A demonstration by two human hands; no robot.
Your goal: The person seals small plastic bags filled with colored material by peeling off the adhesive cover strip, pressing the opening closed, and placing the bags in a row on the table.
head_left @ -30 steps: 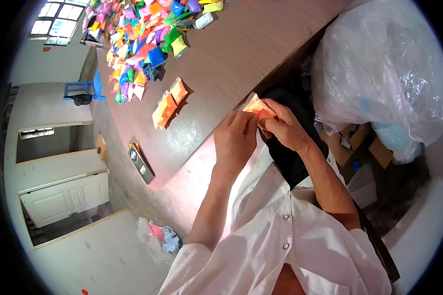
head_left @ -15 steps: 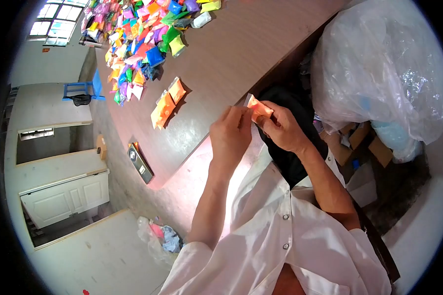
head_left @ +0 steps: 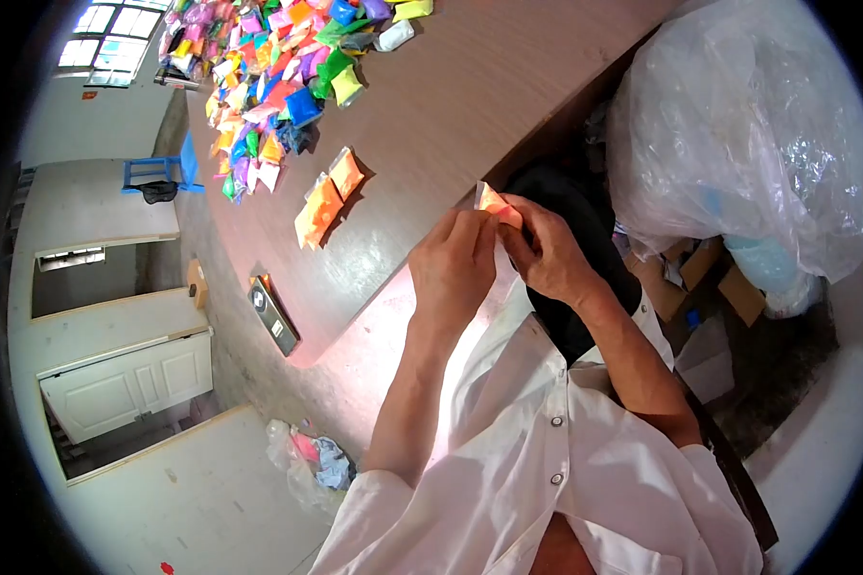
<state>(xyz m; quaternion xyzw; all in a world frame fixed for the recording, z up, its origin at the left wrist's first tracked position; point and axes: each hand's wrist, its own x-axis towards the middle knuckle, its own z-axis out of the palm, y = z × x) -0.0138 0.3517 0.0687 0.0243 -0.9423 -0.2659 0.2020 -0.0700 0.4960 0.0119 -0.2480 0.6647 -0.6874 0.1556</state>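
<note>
Just above centre, toward one o'clock, an orange packet [head_left: 501, 207] is held, its long axis appearing to run from eleven to five o'clock; the right hand [head_left: 554, 259], nearer, pinches it from four o'clock; the left hand [head_left: 454, 261] has fingertips pressed together at its seven-o'clock edge, whether gripping it I cannot tell; two loose packets [head_left: 318, 216] lie toward ten o'clock.

Head-worn view, forward and down

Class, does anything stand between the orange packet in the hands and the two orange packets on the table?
Nothing visible does: only tabletop shows between the held packet and the two orange packets.
</note>
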